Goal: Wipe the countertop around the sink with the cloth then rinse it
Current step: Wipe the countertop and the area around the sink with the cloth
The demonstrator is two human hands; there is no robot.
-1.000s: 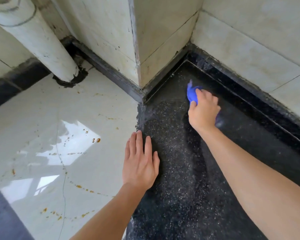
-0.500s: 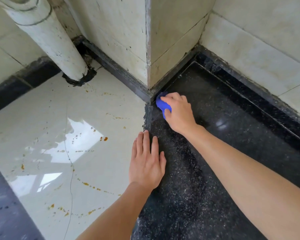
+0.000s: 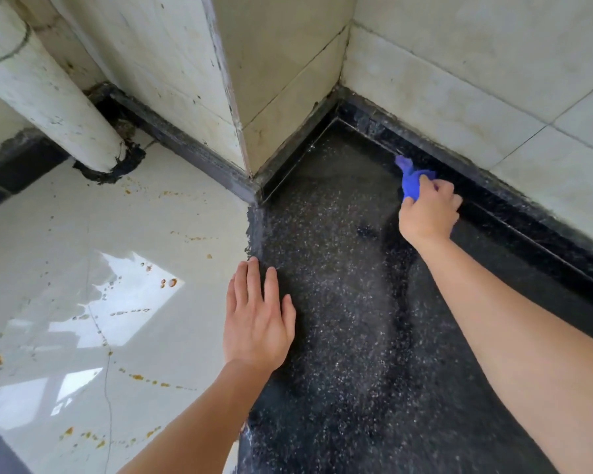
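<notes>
R hand (image 3: 428, 213), right of centre in the frame, fingers curled round the blue cloth (image 3: 412, 179), pressing it on the black speckled countertop (image 3: 339, 302) right at the raised dark back edge below the tiled wall (image 3: 459, 63). L hand (image 3: 257, 319), lower centre, lies flat w/ fingers straight on the counter's left edge, holding nothing. White pipe (image 3: 48, 87) upper left; stained pale floor tiles (image 3: 83, 268) on the left.
</notes>
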